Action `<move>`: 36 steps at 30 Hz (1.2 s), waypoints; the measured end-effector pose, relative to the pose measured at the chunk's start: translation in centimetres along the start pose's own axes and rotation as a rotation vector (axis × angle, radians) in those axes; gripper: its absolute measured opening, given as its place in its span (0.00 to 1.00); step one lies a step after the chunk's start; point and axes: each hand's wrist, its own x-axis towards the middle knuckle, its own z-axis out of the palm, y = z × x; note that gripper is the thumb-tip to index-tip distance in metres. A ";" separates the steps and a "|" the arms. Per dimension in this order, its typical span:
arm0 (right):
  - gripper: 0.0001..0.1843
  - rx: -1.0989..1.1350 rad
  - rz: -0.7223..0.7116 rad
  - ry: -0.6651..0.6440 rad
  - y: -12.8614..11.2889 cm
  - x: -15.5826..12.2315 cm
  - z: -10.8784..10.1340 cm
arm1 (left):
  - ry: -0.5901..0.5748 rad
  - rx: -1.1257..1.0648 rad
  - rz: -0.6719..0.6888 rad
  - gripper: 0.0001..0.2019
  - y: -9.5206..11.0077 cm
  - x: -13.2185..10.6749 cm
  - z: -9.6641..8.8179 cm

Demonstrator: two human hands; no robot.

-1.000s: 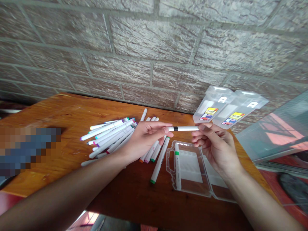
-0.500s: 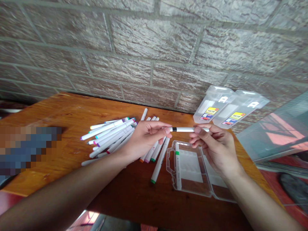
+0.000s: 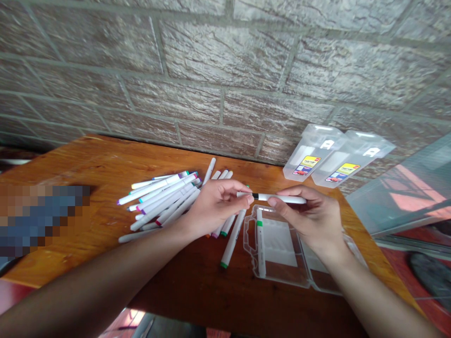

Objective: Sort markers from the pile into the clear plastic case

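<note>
While our two forearms [image 3: 141, 263] converge over the wooden surface [image 3: 105, 164], our left hand [image 3: 214, 206] pinches the black-banded white marker [image 3: 266, 197] near one end, and our right hand [image 3: 313, 216] grasps its other part, almost level, near the opened transparent case [image 3: 282, 282].

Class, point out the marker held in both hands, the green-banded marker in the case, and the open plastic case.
Held marker [image 3: 264, 197]: head view, on its white barrel.
Green-banded marker [image 3: 261, 244]: head view, mid-barrel.
Open plastic case [image 3: 282, 282]: head view, on its near rim.
</note>
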 end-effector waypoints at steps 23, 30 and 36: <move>0.12 -0.330 -0.175 -0.070 0.3 -1.1 -0.1 | -0.056 0.256 0.184 0.09 0.2 -0.9 0.6; 0.12 -0.330 -0.182 -0.084 0.1 -0.9 0.0 | -0.045 0.292 0.226 0.09 0.2 -0.9 0.6; 0.10 -0.313 -0.183 -0.098 0.1 -0.9 -0.1 | -0.035 0.278 0.241 0.07 0.0 -0.8 0.5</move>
